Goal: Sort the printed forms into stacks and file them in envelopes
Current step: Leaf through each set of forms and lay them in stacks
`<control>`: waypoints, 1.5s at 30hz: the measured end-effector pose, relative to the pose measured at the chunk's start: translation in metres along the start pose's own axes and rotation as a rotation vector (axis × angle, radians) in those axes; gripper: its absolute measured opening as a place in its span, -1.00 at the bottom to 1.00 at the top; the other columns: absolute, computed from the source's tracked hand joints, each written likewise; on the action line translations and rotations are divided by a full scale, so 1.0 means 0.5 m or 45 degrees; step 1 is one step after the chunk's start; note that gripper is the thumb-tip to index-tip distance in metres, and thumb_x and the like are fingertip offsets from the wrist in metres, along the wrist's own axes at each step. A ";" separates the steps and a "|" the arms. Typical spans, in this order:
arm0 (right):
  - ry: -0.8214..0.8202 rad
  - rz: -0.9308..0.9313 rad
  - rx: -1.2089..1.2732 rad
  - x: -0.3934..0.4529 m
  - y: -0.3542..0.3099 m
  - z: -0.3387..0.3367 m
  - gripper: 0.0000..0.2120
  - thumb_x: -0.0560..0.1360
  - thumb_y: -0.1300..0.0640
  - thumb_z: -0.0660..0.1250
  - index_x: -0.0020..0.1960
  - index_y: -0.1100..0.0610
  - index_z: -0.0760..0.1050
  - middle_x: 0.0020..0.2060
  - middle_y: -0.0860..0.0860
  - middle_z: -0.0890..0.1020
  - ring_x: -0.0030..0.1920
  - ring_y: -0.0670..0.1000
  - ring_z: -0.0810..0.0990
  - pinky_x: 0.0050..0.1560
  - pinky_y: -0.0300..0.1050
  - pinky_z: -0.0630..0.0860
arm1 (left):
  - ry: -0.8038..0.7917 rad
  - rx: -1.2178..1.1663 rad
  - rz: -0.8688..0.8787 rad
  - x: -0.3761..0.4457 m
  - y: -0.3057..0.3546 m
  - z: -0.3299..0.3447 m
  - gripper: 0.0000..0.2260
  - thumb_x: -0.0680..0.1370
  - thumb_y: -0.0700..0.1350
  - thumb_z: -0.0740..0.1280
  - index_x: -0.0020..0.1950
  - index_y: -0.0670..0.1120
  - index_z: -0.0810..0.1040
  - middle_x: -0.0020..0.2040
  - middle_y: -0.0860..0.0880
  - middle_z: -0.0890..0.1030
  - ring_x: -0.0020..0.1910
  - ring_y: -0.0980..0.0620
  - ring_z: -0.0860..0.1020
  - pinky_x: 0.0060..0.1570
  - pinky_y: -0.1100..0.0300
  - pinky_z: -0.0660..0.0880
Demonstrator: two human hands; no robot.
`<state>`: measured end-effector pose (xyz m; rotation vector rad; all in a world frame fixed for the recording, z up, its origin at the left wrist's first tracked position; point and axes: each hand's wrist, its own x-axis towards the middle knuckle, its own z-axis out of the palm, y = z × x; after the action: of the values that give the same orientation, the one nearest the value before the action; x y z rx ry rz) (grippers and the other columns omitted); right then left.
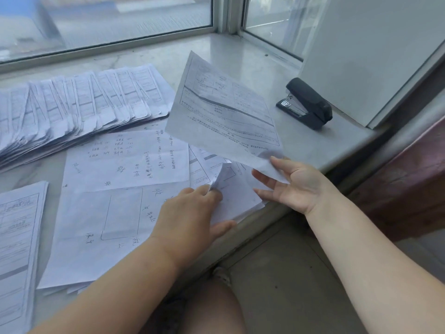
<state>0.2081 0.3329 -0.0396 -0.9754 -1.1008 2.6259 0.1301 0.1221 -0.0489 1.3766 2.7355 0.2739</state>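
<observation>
My right hand (292, 183) pinches the near corner of one printed form (224, 112) and holds it lifted above the sill, tilted up toward the window. My left hand (192, 213) lies on a small stack of forms (240, 198) at the sill's front edge, its fingers lifting and curling the corner of the top sheet. Beside that stack lie handwritten sheets (125, 160) and a sheet with a drawn rectangle (96, 225). A long fanned row of stapled forms (72, 109) spreads across the back left. Another stack of forms (16, 249) sits at the near left.
A black stapler (304, 103) stands on the marble sill (313, 143) at the right, next to a white cabinet (366, 51). Window panes run along the back. The sill's front edge drops to a tiled floor (289, 273) beside my knee.
</observation>
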 end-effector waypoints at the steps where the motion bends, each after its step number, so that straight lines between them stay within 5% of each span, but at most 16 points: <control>1: -0.015 0.000 0.003 0.000 0.001 0.000 -0.84 0.58 0.24 0.23 0.05 0.10 0.56 -0.16 0.08 0.72 -0.21 0.08 0.72 -0.29 0.19 0.63 | 0.007 -0.052 -0.001 0.000 -0.004 -0.003 -0.55 0.44 0.39 0.15 0.17 0.15 0.43 0.07 0.19 0.51 0.05 0.08 0.48 -0.17 0.17 0.37; 4: -0.016 -0.002 -0.030 0.003 0.000 0.001 -0.84 0.58 0.23 0.23 0.06 0.07 0.55 -0.18 0.05 0.72 -0.22 0.07 0.72 -0.24 0.22 0.64 | 0.050 -0.204 -0.022 -0.004 -0.013 -0.012 -0.65 0.48 0.32 0.14 0.12 0.17 0.50 -0.01 0.19 0.54 0.03 0.10 0.50 -0.19 0.21 0.29; 8: 0.015 -0.013 -0.020 0.008 -0.002 -0.001 -0.88 0.58 0.23 0.25 0.02 0.07 0.54 -0.22 0.04 0.72 -0.24 0.07 0.72 -0.02 0.34 0.56 | 0.102 -0.399 -0.193 -0.009 -0.017 -0.007 -0.80 0.56 0.08 0.22 -0.22 0.06 0.50 -0.26 0.11 0.42 -0.20 0.05 0.45 -0.28 0.18 0.24; 15: 0.037 -0.007 0.003 0.010 0.000 -0.004 -0.88 0.58 0.22 0.26 0.05 0.09 0.54 -0.06 0.10 0.68 -0.19 0.09 0.72 -0.08 0.34 0.58 | 0.226 -0.583 -0.471 -0.001 -0.003 0.010 -0.69 0.44 0.04 0.39 -0.43 0.03 0.36 -0.33 0.11 0.42 -0.32 0.20 0.42 -0.39 0.24 0.19; 20: 0.063 -0.013 0.029 0.011 -0.001 -0.005 -0.89 0.57 0.23 0.27 0.07 0.11 0.51 0.04 0.12 0.63 -0.21 0.11 0.72 -0.13 0.38 0.58 | 0.289 -0.738 -0.478 -0.006 -0.005 0.019 -0.61 0.48 0.12 0.30 -0.44 -0.03 0.28 -0.43 0.07 0.37 -0.38 0.11 0.39 -0.39 0.19 0.20; 23: 0.065 -0.010 0.038 0.011 -0.001 -0.005 -0.91 0.57 0.23 0.27 0.06 0.11 0.49 0.09 0.12 0.59 -0.22 0.11 0.72 -0.17 0.40 0.56 | 0.224 -0.878 -0.457 -0.007 -0.011 0.022 -0.62 0.56 0.17 0.18 -0.32 -0.05 0.48 -0.36 0.06 0.51 -0.27 0.07 0.50 -0.22 0.07 0.44; 26: 0.053 -0.007 0.050 0.012 0.003 0.001 -0.88 0.57 0.23 0.27 0.09 0.09 0.49 0.02 0.10 0.62 -0.23 0.10 0.72 -0.17 0.39 0.57 | 0.202 -0.982 -0.496 -0.007 -0.013 0.021 -0.71 0.50 0.21 0.29 -0.24 0.04 0.59 -0.22 0.12 0.60 -0.12 0.15 0.55 -0.05 0.07 0.48; 32: 0.051 0.000 0.072 0.015 0.008 0.009 -0.82 0.57 0.22 0.28 0.15 0.09 0.49 0.10 0.10 0.59 -0.22 0.11 0.72 -0.16 0.38 0.59 | 0.262 -0.879 -0.470 -0.005 -0.014 0.021 -0.52 0.26 0.49 0.15 -0.29 0.10 0.50 -0.28 0.08 0.50 -0.20 0.22 0.46 -0.33 0.19 0.29; 45: 0.014 0.030 0.034 0.010 0.008 0.010 -0.74 0.58 0.19 0.24 0.26 0.10 0.51 0.06 0.14 0.61 -0.06 0.09 0.64 -0.32 0.10 0.61 | 0.270 -0.589 -0.346 -0.006 0.002 0.036 -0.53 0.25 0.48 0.22 -0.33 0.07 0.41 -0.21 0.13 0.41 -0.22 0.15 0.43 -0.33 0.21 0.35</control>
<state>0.2016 0.3287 -0.0423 -1.0023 -1.0552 2.6432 0.1354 0.1224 -0.0665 0.8909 2.7226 1.0047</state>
